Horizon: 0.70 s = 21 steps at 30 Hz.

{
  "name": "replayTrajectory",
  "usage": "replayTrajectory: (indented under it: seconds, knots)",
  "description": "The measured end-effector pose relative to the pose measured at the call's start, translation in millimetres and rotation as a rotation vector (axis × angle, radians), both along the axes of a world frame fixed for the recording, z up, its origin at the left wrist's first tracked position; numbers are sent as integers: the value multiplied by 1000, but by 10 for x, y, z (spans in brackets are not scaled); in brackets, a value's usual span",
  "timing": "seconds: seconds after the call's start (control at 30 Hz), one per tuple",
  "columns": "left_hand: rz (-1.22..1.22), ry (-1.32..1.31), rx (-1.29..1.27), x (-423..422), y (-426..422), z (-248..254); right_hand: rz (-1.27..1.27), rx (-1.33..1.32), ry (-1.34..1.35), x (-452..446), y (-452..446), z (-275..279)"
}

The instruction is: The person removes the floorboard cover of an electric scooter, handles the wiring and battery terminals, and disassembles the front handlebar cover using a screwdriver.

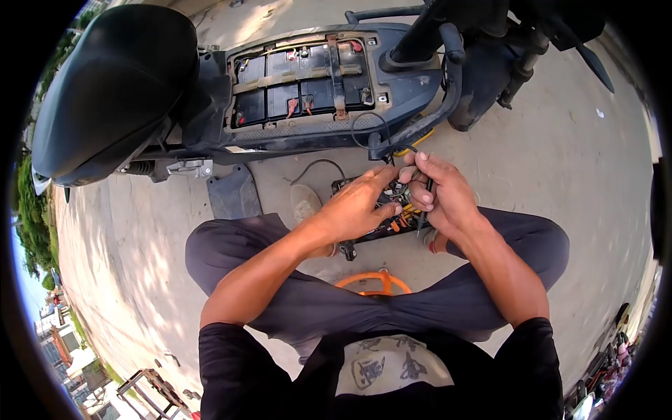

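Note:
My right hand (444, 192) is closed round a thin black cable (422, 218), which hangs below its fingers. Just to its left, my left hand (360, 203) has its fingers bent over the open electronics box (385, 236), thumb pointing right; what its fingertips hold, if anything, is too small to name. Orange connectors (406, 218) and wires show in the box, partly hidden under both hands. A black wire (320, 162) curves out at the box's left. Beyond the hands lies the scooter's open battery compartment (280, 131), with several black batteries (283, 101) inside.
The scooter's black seat (115, 91) is at the upper left and its front wheel (479, 101) at the upper right. A dark plastic panel (234, 192) lies on the ground. An orange round stool (374, 281) is between my legs. Assorted items (609, 367) lie at the lower right.

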<state>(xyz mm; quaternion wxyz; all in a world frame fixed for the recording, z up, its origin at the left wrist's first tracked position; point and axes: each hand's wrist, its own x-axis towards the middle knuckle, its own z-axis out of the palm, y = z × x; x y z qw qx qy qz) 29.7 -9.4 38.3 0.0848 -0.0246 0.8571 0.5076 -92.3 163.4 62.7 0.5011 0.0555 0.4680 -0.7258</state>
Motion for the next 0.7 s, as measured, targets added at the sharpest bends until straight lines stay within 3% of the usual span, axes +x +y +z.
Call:
replayTrajectory:
  seconds: [0.13,0.23,0.33,0.37,0.47,0.57,0.6,0.7]
  knots:
    - [-96,9,-45,2,55,-127,58,22,7,10,-10,-4]
    - [-170,-165,15,-51,-35,-32,87,73,37,-24,0,-10]
    - [176,-129,122,-26,-67,-239,142,96,93,-57,34,-60]
    - [196,-248,61,-52,-128,-308,165,100,114,-49,45,-71]
    - [232,-235,-18,-115,-99,-256,356,145,249,27,13,11]
    - [76,25,62,-108,-63,-471,525,152,380,98,36,15]
    - [56,67,-28,-98,-55,-486,570,138,413,104,45,2]
    - [46,84,-166,-37,-101,-451,510,245,599,75,68,57]
